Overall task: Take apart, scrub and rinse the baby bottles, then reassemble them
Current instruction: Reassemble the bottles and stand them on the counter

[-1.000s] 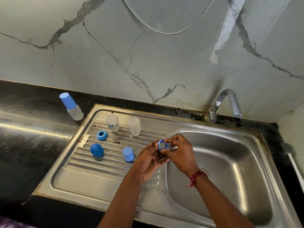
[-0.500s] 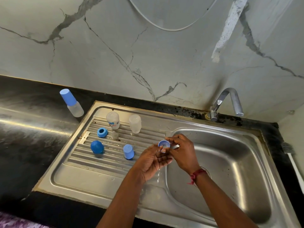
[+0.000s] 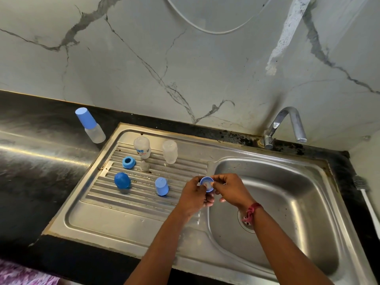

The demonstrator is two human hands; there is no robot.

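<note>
Both hands pinch one blue bottle collar (image 3: pixel 206 183) with a clear teat in it, left hand (image 3: pixel 192 196) and right hand (image 3: pixel 232 190) on either side, right over the edge between draining board (image 3: pixel 123 210) and sink basin (image 3: pixel 287 202). Two bare bottles (image 3: pixel 142 147) stand upside down behind, with blue caps (image 3: pixel 161 186) nearby.

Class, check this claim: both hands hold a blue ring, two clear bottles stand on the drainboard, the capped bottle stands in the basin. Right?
No. The head view shows the capped bottle on the black counter, not in the basin. The rest holds: left hand and right hand hold the blue ring; two clear bottles stand on the drainboard.
</note>
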